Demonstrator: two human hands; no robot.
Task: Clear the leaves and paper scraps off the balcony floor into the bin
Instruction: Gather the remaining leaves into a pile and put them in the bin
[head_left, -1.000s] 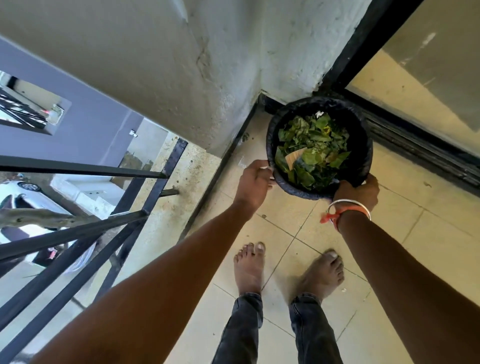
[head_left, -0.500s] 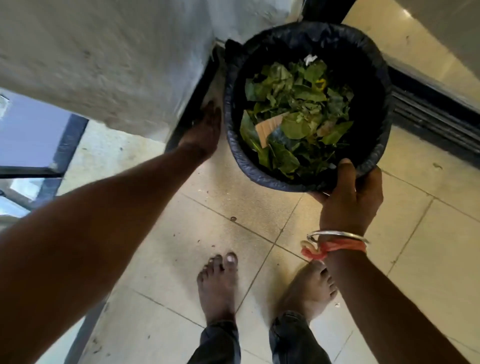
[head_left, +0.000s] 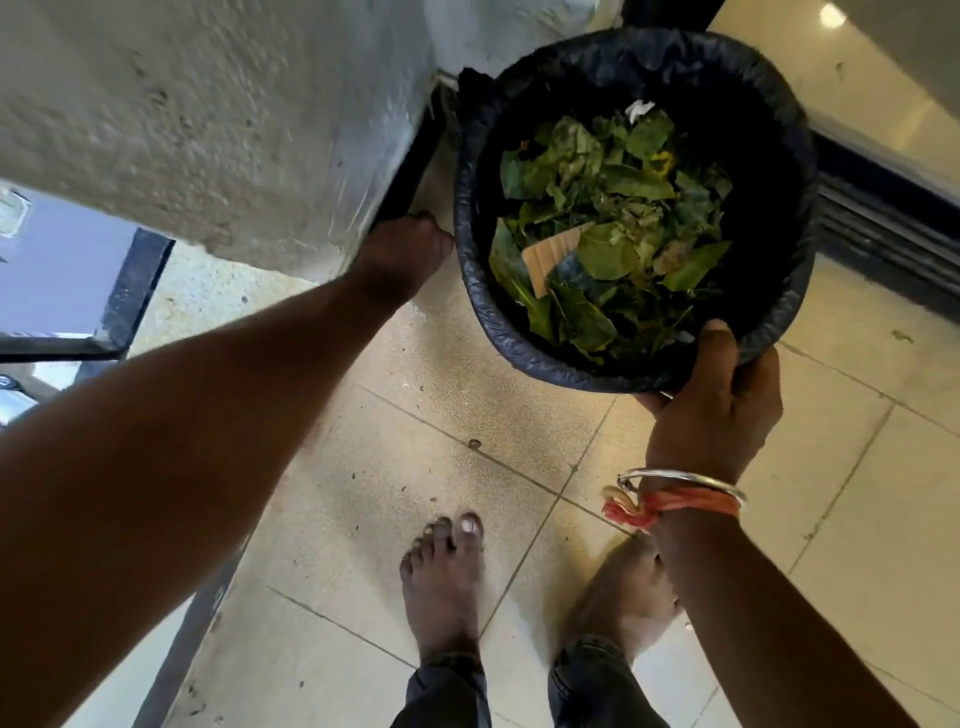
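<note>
- Beige tiled floor (head_left: 467, 405), gritty, under a rough white wall (head_left: 234, 130); dark door track (head_left: 883, 234) at right.
- Black-lined bin (head_left: 774, 109) by the corner, filled with leaves (head_left: 613, 218) and a paper scrap (head_left: 550, 257).
- Right hand (head_left: 717, 410) gripping the near rim, thumb inside.
- Left hand (head_left: 410, 249) low between wall and bin; fingers hidden, grasp impossible to tell.

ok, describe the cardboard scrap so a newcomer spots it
Start at the black-lined bin beside the wall, its near rim held by the right hand. On its pile of green leaves, left of centre, lies the cardboard scrap: the only tan, straight-edged piece.
</note>
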